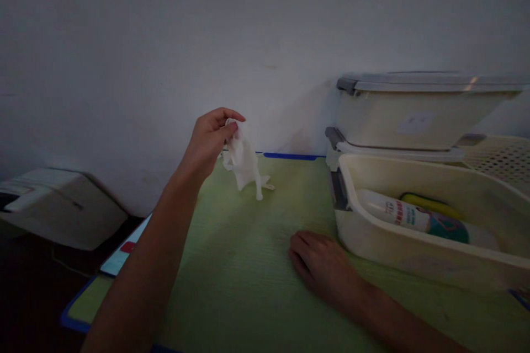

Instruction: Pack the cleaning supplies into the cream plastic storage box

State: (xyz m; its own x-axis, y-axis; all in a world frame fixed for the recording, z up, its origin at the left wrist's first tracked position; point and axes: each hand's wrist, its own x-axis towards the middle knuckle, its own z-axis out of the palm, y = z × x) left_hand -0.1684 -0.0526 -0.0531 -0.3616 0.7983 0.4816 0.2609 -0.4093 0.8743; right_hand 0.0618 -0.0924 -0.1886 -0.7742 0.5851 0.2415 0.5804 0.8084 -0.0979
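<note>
Pinched between the thumb and fingers of my left hand [215, 135] is a thin white disposable glove [245, 162]. It hangs limp over the back part of the table, with narrow finger-like ends dangling at the bottom. My right hand [317, 259] rests on the green tabletop [244, 265], its fingers curled under and nothing visible in them. Close beside it on the right stands an open cream bin [397, 256]. Inside that bin lie a white bottle [408, 215] with a printed label and a yellow-green item with a dark edge [433, 205].
Behind the open bin, lidded boxes with grey latches are stacked, the upper box [414, 116] against the wall. A perforated white basket [501, 160] stands at far right. A flat light-blue item [118, 256] lies at the table's left edge. Further left is a white boxy object [70, 209].
</note>
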